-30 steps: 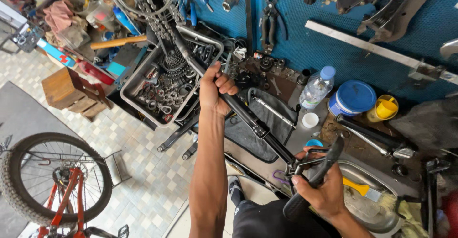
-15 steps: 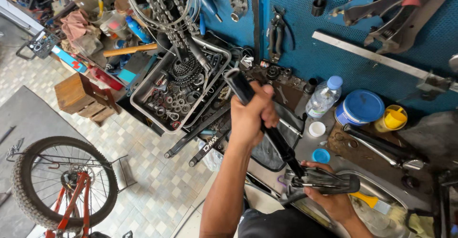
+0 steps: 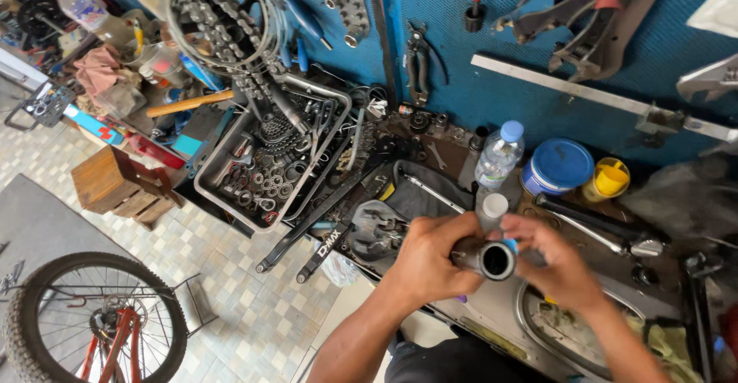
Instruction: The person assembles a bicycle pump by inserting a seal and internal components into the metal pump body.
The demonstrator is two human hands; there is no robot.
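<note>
My left hand [image 3: 430, 264] is wrapped around a dark metal tube [image 3: 492, 258] whose open round end points up at the camera. My right hand [image 3: 557, 264] rests its fingers on the tube's end from the right, with something small and blue just showing at the fingertips. Both hands are over the cluttered workbench [image 3: 492, 329], just in front of a small white cap-topped bottle [image 3: 492, 208]. The rest of the tube is hidden below my hands.
A grey tray [image 3: 211, 198] of cogs and small parts stands at the left of the bench. A clear water bottle [image 3: 498, 156], blue tub [image 3: 557, 168] and yellow cup [image 3: 609, 179] stand behind. Tools hang on the blue pegboard [image 3: 538, 68]. A bicycle wheel [image 3: 92, 321] and wooden crate [image 3: 115, 183] stand on the tiled floor.
The long tube was tilted away with my left hand high on it; now it points end-on at the camera, both hands at its top. My right hand has let go of the black tool.
</note>
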